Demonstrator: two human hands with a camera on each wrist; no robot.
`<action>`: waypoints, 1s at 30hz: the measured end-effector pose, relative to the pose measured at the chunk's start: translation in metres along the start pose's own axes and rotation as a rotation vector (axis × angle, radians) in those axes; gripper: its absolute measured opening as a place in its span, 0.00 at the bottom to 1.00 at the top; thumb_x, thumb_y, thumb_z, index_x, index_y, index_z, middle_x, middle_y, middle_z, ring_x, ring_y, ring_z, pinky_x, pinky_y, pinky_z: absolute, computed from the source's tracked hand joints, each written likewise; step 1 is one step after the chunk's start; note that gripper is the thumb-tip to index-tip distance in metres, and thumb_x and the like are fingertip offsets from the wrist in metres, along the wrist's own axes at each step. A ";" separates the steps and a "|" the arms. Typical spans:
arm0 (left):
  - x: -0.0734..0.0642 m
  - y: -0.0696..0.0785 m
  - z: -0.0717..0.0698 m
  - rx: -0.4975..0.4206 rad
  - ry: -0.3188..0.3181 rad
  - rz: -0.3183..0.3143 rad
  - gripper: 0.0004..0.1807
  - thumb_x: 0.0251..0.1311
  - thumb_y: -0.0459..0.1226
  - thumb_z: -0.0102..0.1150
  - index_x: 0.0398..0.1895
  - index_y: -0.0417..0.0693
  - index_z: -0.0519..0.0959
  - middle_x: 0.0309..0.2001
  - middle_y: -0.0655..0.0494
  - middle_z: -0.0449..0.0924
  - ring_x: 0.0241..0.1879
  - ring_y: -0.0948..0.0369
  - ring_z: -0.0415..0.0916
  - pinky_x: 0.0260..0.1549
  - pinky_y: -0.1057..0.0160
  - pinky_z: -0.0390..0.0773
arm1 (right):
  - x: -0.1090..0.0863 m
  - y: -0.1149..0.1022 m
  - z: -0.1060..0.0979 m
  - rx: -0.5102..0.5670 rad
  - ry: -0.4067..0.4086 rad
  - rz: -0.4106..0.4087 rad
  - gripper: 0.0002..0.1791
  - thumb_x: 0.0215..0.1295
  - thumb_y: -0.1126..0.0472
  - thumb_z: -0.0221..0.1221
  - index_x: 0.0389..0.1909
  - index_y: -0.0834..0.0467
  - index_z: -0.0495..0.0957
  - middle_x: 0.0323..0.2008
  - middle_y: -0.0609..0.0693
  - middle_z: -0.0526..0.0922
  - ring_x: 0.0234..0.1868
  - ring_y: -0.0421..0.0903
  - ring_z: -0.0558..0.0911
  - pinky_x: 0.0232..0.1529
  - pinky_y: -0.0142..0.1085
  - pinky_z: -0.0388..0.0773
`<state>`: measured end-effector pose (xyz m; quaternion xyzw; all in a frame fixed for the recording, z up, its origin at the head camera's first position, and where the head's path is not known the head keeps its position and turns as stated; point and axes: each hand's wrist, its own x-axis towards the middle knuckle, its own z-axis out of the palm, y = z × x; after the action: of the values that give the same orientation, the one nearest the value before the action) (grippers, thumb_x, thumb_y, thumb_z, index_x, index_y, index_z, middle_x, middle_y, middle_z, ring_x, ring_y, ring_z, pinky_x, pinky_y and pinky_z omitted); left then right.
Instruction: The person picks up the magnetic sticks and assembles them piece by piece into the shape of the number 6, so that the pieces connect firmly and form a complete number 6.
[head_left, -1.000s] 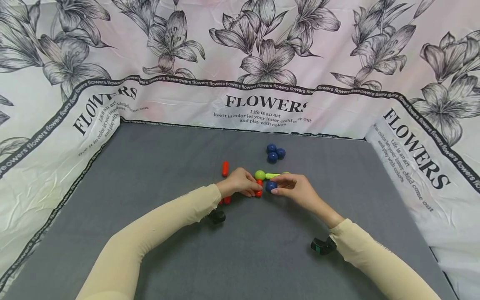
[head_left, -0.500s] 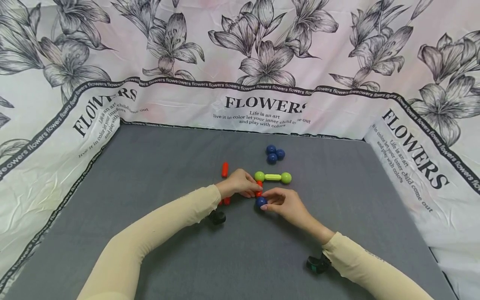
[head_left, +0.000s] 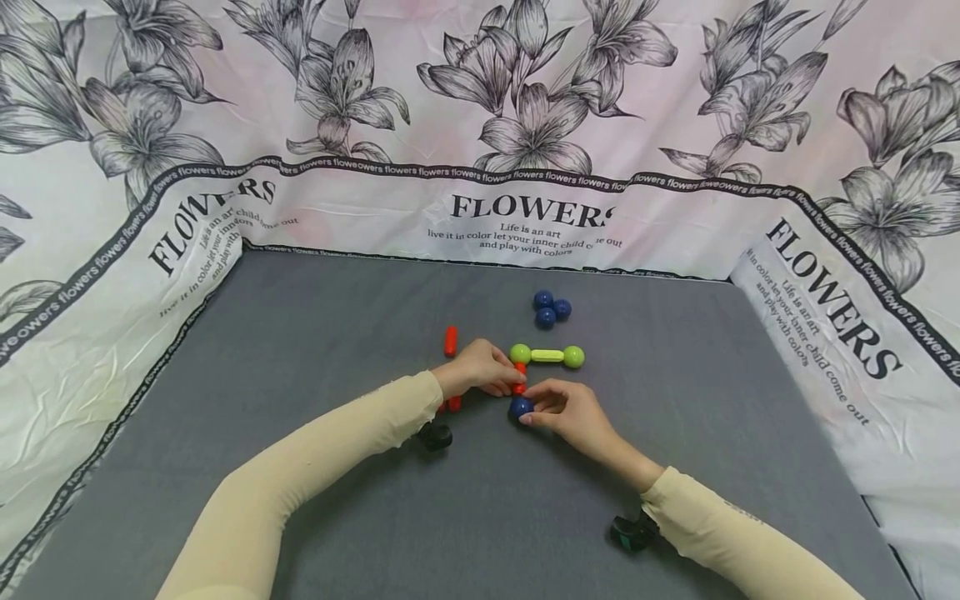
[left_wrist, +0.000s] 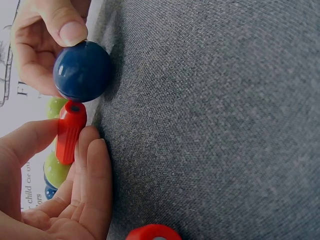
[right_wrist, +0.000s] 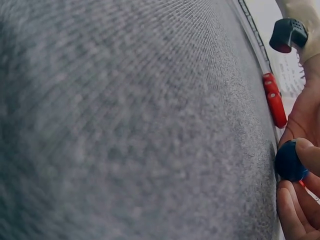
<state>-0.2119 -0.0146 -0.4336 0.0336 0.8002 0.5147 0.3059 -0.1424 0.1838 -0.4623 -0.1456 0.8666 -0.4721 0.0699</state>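
Note:
My left hand (head_left: 480, 367) pinches a short red rod (left_wrist: 71, 134) between thumb and fingers. In the head view, the rod's far end meets a green ball (head_left: 521, 354). That ball, a green bar (head_left: 547, 356) and a second green ball (head_left: 573, 357) form a row to the right. My right hand (head_left: 576, 418) holds a glossy blue ball (head_left: 519, 407) at the red rod's near end. From the left wrist, the blue ball (left_wrist: 82, 71) sits right against the rod's tip; whether they are joined I cannot tell. Fingers partly cover the ball in the right wrist view.
Three blue balls (head_left: 546, 317) cluster farther back on the grey table (head_left: 360, 317). One loose red rod (head_left: 451, 341) lies beyond my left hand, and more red rods (head_left: 454, 403) are partly hidden by its wrist. A floral cloth (head_left: 525, 208) borders the table.
My right hand has moved the blue ball nearer to me, from beside the red rod to its near end. The left hand stays on the rod. The green bar is uncovered.

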 end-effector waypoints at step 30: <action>0.005 -0.004 0.001 -0.017 -0.001 0.022 0.11 0.56 0.39 0.72 0.34 0.39 0.87 0.26 0.52 0.86 0.26 0.63 0.83 0.31 0.64 0.86 | 0.002 -0.006 -0.005 0.142 -0.055 0.033 0.18 0.56 0.64 0.71 0.47 0.65 0.80 0.41 0.64 0.85 0.35 0.39 0.85 0.36 0.28 0.82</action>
<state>-0.2140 -0.0141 -0.4396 0.0399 0.7954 0.5247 0.3009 -0.1441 0.1838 -0.4542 -0.1387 0.8311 -0.5269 0.1114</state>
